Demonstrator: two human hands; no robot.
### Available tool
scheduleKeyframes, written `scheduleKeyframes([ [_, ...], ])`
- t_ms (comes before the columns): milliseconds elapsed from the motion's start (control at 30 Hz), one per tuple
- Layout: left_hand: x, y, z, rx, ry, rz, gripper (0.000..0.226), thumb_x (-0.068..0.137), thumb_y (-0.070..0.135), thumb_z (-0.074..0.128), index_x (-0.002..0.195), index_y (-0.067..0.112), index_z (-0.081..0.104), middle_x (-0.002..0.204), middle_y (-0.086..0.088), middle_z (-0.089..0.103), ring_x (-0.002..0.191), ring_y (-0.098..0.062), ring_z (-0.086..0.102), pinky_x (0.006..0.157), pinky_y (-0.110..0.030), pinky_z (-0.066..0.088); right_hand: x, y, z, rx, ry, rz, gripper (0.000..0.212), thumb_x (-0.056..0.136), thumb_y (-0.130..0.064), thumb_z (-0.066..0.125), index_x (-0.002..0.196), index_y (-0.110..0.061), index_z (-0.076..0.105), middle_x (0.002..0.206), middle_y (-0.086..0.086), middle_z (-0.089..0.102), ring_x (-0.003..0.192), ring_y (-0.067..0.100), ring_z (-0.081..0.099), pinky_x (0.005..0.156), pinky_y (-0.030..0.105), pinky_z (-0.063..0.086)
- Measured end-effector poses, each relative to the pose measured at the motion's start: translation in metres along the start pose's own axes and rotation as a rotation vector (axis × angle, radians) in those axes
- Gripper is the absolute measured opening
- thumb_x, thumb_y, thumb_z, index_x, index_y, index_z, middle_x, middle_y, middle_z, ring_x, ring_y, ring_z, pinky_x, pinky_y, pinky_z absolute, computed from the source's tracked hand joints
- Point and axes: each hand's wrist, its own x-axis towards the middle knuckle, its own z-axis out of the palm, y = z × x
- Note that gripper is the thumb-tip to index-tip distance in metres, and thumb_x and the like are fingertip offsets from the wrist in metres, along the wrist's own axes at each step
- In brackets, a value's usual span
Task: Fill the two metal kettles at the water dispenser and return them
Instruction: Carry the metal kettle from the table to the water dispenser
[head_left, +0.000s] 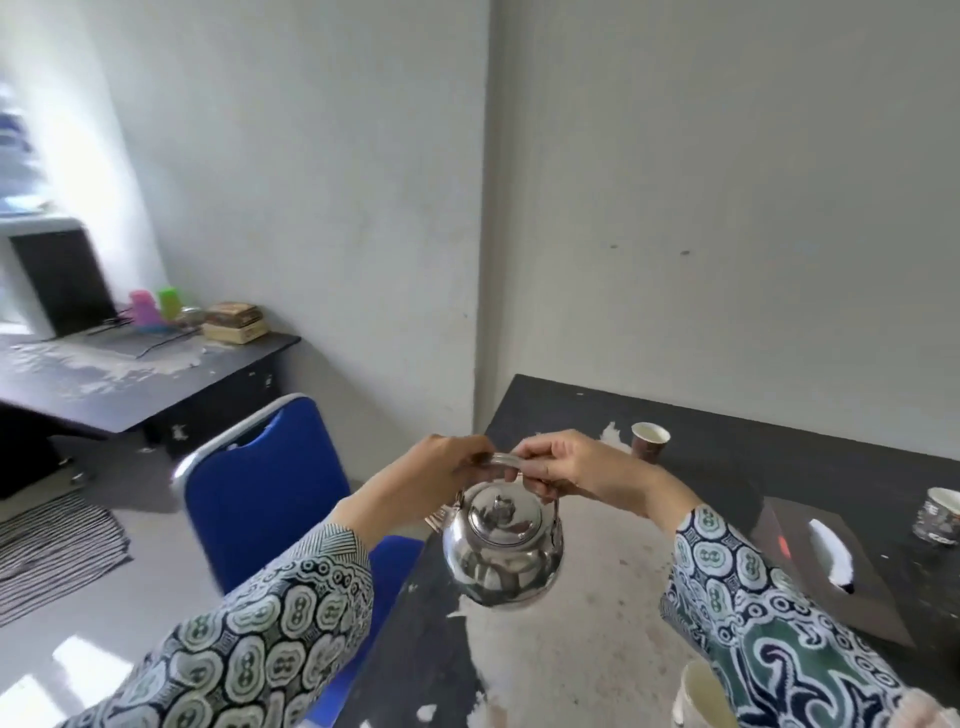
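left hand (439, 470): fingers curled on handle (501, 459)
right hand (566, 470): grips handle too
kettle (501, 551): hangs below fingers, seemingly clear of table (597, 623)

No legible text, labels, brands or numbers anywhere. Patterned paper cup (650, 440), beyond and right of the grip: print too small to read. Second printed cup (941, 517), far right of the grip: markings blurred, unreadable. Box (235, 322) on the far desk, well left of the grip: printed surface, nothing decipherable.
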Motion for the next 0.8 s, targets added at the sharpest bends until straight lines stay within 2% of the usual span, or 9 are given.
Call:
scheduleKeyframes([
  [67, -0.024, -0.016, -0.021, 0.025, -0.005, -0.036, 0.013, 0.092, 0.021, 0.053, 0.100, 0.013, 0.058, 0.085, 0.001, 0.064, 0.077, -0.016, 0.057, 0.064, -0.012, 0.040, 0.019, -0.013, 0.020, -0.025, -0.055, -0.025, 0.018, 0.092, -0.018, 0.052, 0.099, -0.007, 0.064, 0.069, 0.001, 0.050, 0.063, 0.009, 0.043, 0.062, 0.019, 0.037],
  [167, -0.068, -0.050, -0.060, 0.051, 0.020, -0.102, 0.010, 0.092, 0.016, 0.053, 0.098, 0.010, 0.058, 0.084, -0.002, 0.064, 0.077, -0.018, 0.057, 0.068, -0.021, 0.041, 0.058, -0.039, 0.061, -0.060, -0.139, -0.081, 0.015, 0.093, -0.016, 0.050, 0.096, -0.011, 0.064, 0.076, 0.007, 0.052, 0.065, 0.008, 0.045, 0.062, 0.016, 0.042],
  [267, -0.119, -0.095, -0.100, 0.103, 0.040, -0.131, 0.008, 0.092, 0.013, 0.052, 0.097, 0.012, 0.058, 0.085, -0.006, 0.065, 0.077, -0.022, 0.058, 0.069, -0.021, 0.043, 0.101, -0.071, 0.113, -0.085, -0.245, -0.135, 0.015, 0.093, -0.011, 0.048, 0.095, -0.006, 0.061, 0.071, 0.000, 0.051, 0.060, 0.003, 0.046, 0.061, 0.013, 0.043],
  [333, -0.158, -0.132, -0.132, 0.147, 0.031, -0.152, 0.005, 0.091, 0.015, 0.054, 0.091, 0.019, 0.057, 0.083, -0.004, 0.063, 0.076, -0.022, 0.058, 0.072, -0.029, 0.046, 0.138, -0.091, 0.156, -0.099, -0.314, -0.160, 0.015, 0.093, -0.011, 0.048, 0.096, -0.003, 0.060, 0.070, -0.001, 0.052, 0.061, 0.003, 0.047, 0.061, 0.014, 0.043],
  [400, -0.192, -0.161, -0.163, 0.139, 0.016, -0.182, 0.008, 0.091, 0.018, 0.055, 0.085, 0.023, 0.053, 0.081, -0.002, 0.062, 0.072, -0.019, 0.056, 0.069, -0.027, 0.045, 0.171, -0.110, 0.195, -0.079, -0.373, -0.189, 0.014, 0.093, -0.011, 0.049, 0.095, -0.004, 0.061, 0.071, -0.002, 0.055, 0.062, 0.004, 0.050, 0.063, 0.016, 0.044],
  [533, -0.251, -0.214, -0.223, 0.111, -0.002, -0.260, 0.007, 0.090, 0.025, 0.055, 0.085, 0.021, 0.052, 0.079, -0.003, 0.062, 0.071, -0.023, 0.055, 0.066, -0.031, 0.046, 0.234, -0.144, 0.266, 0.001, -0.485, -0.238, 0.013, 0.092, -0.007, 0.048, 0.092, -0.006, 0.060, 0.066, -0.008, 0.058, 0.061, 0.004, 0.052, 0.062, 0.016, 0.045],
  [600, -0.276, -0.243, -0.253, 0.121, 0.008, -0.279, 0.007, 0.090, 0.028, 0.055, 0.087, 0.022, 0.053, 0.080, -0.002, 0.063, 0.072, -0.019, 0.055, 0.067, -0.029, 0.046, 0.267, -0.162, 0.300, -0.003, -0.533, -0.268, 0.013, 0.092, -0.009, 0.048, 0.093, -0.007, 0.061, 0.068, -0.006, 0.059, 0.062, 0.006, 0.053, 0.064, 0.017, 0.045],
  [667, -0.300, -0.273, -0.281, 0.134, 0.028, -0.313, 0.007, 0.090, 0.030, 0.054, 0.088, 0.023, 0.053, 0.078, 0.003, 0.062, 0.068, -0.011, 0.053, 0.064, -0.023, 0.043, 0.303, -0.178, 0.333, 0.010, -0.562, -0.292, 0.015, 0.090, -0.011, 0.051, 0.098, -0.002, 0.060, 0.072, 0.002, 0.058, 0.064, 0.008, 0.054, 0.065, 0.018, 0.046],
  [800, -0.322, -0.310, -0.316, 0.134, 0.073, -0.343, 0.010, 0.090, 0.034, 0.053, 0.082, 0.028, 0.051, 0.069, 0.013, 0.055, 0.058, 0.001, 0.047, 0.058, -0.014, 0.038, 0.350, -0.200, 0.368, 0.022, -0.578, -0.343, 0.014, 0.087, -0.002, 0.054, 0.100, 0.002, 0.058, 0.082, 0.011, 0.060, 0.069, 0.012, 0.055, 0.066, 0.018, 0.050],
])
